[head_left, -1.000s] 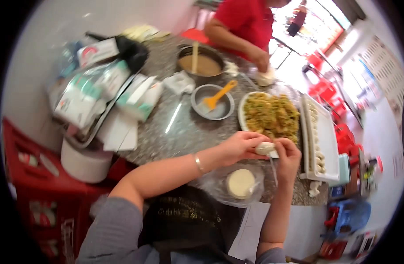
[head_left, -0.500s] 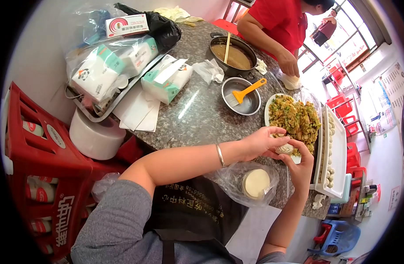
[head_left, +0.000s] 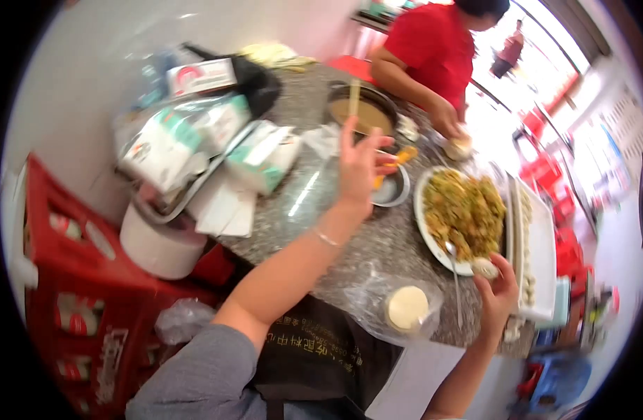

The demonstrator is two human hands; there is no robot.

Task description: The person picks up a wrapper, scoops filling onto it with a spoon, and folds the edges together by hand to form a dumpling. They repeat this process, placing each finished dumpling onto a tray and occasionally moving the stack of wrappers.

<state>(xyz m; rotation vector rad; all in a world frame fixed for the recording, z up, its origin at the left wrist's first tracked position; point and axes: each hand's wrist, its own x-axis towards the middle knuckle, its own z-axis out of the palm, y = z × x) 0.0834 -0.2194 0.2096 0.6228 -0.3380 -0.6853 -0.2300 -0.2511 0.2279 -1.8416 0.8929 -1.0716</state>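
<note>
My right hand pinches a pleated dumpling beside the near rim of a white plate. On that plate is a heap of chopped yellow-green filling, with a metal spoon leaning over the edge. My left hand is spread and slightly blurred over a metal bowl. Its fingers overlap the view of a brush with an orange handle; contact with it cannot be made out. A stack of round dough wrappers lies in a clear plastic bag near my apron.
A dark pot of brown liquid with chopsticks stands farther back. A person in red works across the table. White trays of dumplings line the right; tissue packs and a red crate are left.
My left hand has left the dumpling and moved up and left to the metal bowl. My right hand has drawn down and right with the dumpling, uncovering the spoon.
</note>
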